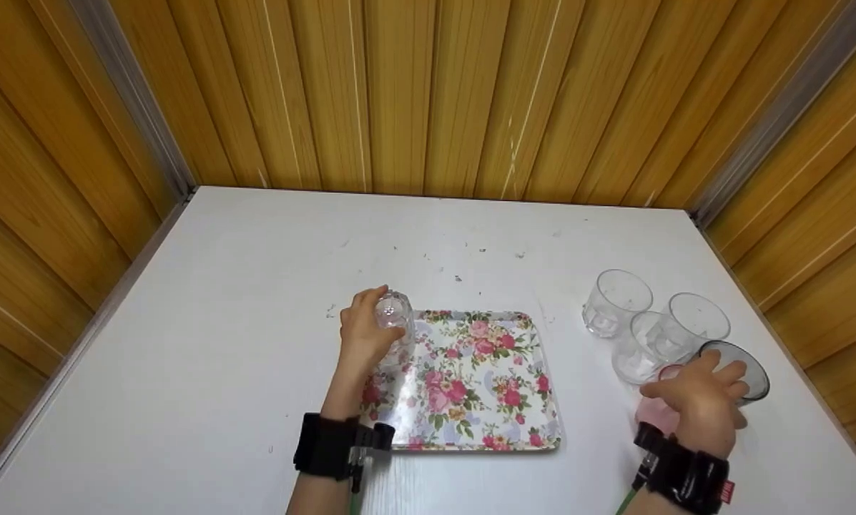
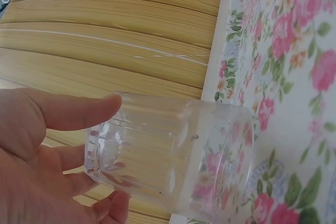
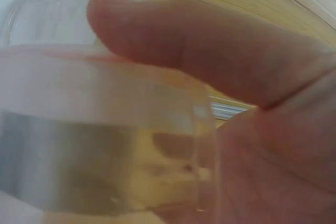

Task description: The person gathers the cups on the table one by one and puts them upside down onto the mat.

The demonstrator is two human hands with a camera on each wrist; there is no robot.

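Observation:
My left hand (image 1: 367,329) holds a clear glass (image 1: 397,312) by its base, thumb on one side and fingers on the other. In the left wrist view this clear glass (image 2: 173,156) is upside down, its mouth toward the upper left part of a flower-patterned tray (image 1: 449,393). On the right, my right hand (image 1: 699,400) is spread among the glasses, with its fingers over a grey tinted glass (image 1: 753,372). Its thumb (image 3: 152,35) lies by the rim of a pink tinted glass (image 1: 656,413). Whether the fingers touch either glass is unclear.
Three clear glasses stand upright just beyond my right hand: one farther back (image 1: 617,304), one nearer (image 1: 635,357) and one to the right (image 1: 699,318). They stand close together on the white table (image 1: 206,336). Wood-patterned walls (image 1: 428,100) enclose its back and sides.

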